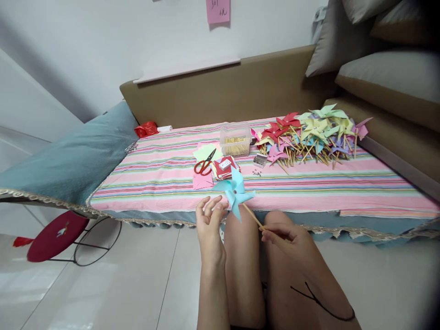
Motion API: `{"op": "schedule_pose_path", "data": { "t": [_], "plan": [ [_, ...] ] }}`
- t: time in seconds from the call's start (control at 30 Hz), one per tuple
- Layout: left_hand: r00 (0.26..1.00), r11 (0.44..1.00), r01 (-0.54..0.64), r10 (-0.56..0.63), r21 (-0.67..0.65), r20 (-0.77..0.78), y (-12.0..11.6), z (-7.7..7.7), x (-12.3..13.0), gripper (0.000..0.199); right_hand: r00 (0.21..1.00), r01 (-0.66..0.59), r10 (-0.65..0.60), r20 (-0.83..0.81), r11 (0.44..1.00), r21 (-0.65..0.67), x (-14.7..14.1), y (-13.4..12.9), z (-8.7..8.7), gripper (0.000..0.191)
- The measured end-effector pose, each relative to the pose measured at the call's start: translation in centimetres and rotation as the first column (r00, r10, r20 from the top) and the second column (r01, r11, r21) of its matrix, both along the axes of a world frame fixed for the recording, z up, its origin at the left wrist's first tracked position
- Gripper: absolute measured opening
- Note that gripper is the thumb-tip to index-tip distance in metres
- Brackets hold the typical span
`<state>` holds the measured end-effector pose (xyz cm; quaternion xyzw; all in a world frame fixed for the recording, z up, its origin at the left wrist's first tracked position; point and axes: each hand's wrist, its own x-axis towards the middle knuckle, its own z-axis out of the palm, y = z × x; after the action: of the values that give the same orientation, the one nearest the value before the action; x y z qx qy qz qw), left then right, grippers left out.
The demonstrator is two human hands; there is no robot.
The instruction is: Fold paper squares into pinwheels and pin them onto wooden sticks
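Note:
A light blue paper pinwheel [235, 191] on a wooden stick is held above the knees. My right hand [287, 236] pinches the lower end of the stick. Just left of the pinwheel, my left hand [211, 220] is raised with its fingers apart and bent, near a blade. Behind it on the striped cloth lie red-handled scissors [205, 164], a stack of red and white paper [232, 168] with a small white box [225, 165] on top, and pink paper [202, 181]. Small metal pieces [257, 173] lie by a little open case [260, 160].
Many coloured pinwheels [316, 130] are piled at the right of the striped cloth [165, 183]. A clear tub of sticks [235, 140] stands at the middle back. A red bag [146, 129] lies back left; a red stool [57, 236] stands lower left.

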<state>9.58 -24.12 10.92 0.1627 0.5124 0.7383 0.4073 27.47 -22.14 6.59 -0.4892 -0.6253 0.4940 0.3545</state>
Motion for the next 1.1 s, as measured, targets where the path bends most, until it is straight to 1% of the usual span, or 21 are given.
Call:
{"op": "schedule_pose_path", "data": {
  "t": [0.1, 0.23, 0.3, 0.4, 0.47, 0.53, 0.63, 0.73, 0.83, 0.93, 1.0, 1.1],
  "plan": [
    [0.996, 0.996, 0.086, -0.086, -0.022, -0.005, 0.0, -0.3, 0.0, 0.046, 0.998, 0.051, -0.052, -0.038, 0.998, -0.034, -0.1, 0.1, 0.0, 0.024],
    [0.985, 0.985, 0.171, -0.171, -0.006, 0.014, 0.0, -0.5, 0.0, 0.04, 0.994, 0.103, -0.104, -0.023, 0.994, -0.046, -0.2, 0.0, -0.5, 0.023],
    [0.981, 0.981, 0.193, -0.193, 0.003, 0.037, 0.0, -0.5, -0.1, 0.038, 0.996, 0.088, -0.089, -0.028, 0.995, -0.056, -0.2, 0.0, -0.8, 0.022],
    [0.974, 0.978, 0.21, -0.21, 0.005, 0.088, -0.1, -0.6, -0.3, 0.041, 0.997, 0.07, -0.071, -0.018, 0.995, -0.072, -0.1, 0.0, -1.2, 0.023],
    [0.962, 0.969, 0.248, -0.247, 0.005, 0.119, -0.1, -0.6, -0.3, 0.045, 0.998, 0.063, -0.064, -0.002, 0.995, -0.075, 0.0, 0.0, -1.2, 0.024],
    [0.947, 0.957, 0.291, -0.289, 0.003, 0.139, -0.1, -0.5, -0.2, 0.049, 0.999, 0.032, -0.032, -0.002, 0.997, -0.071, -0.1, 0.0, -1.0, 0.025],
    [0.938, 0.945, 0.327, -0.323, -0.013, 0.129, -0.1, -0.3, 0.3, 0.048, 1.0, -0.003, 0.003, -0.003, 0.999, -0.039, -0.3, -0.2, -0.8, 0.021],
    [0.949, 0.951, 0.308, -0.305, -0.025, 0.084, 0.0, -0.3, 0.8, 0.043, 1.0, -0.012, 0.011, -0.015, 1.0, -0.009, -0.6, -0.5, -0.5, 0.018],
    [0.965, 0.964, 0.263, -0.262, -0.032, 0.016, 0.1, -0.5, 1.2, 0.036, 0.996, -0.056, 0.055, -0.077, 0.998, -0.011, -1.1, -0.7, -0.1, 0.017],
    [0.97, 0.97, 0.239, -0.24, -0.043, -0.034, 0.1, -0.5, 1.4, 0.037, 0.994, -0.077, 0.075, -0.085, 0.997, -0.02, -1.4, -0.7, -0.1, 0.018],
    [0.973, 0.973, 0.224, -0.227, -0.052, -0.051, 0.2, -0.5, 1.4, 0.038, 0.995, -0.058, 0.055, -0.08, 0.998, -0.04, -1.3, -0.6, -0.3, 0.021],
    [0.978, 0.979, 0.19, -0.195, -0.067, -0.072, 0.2, -0.4, 1.0, 0.031, 0.997, 0.0, -0.006, -0.074, 0.996, -0.089, -0.7, -0.2, -1.1, 0.028]
  ]
}}
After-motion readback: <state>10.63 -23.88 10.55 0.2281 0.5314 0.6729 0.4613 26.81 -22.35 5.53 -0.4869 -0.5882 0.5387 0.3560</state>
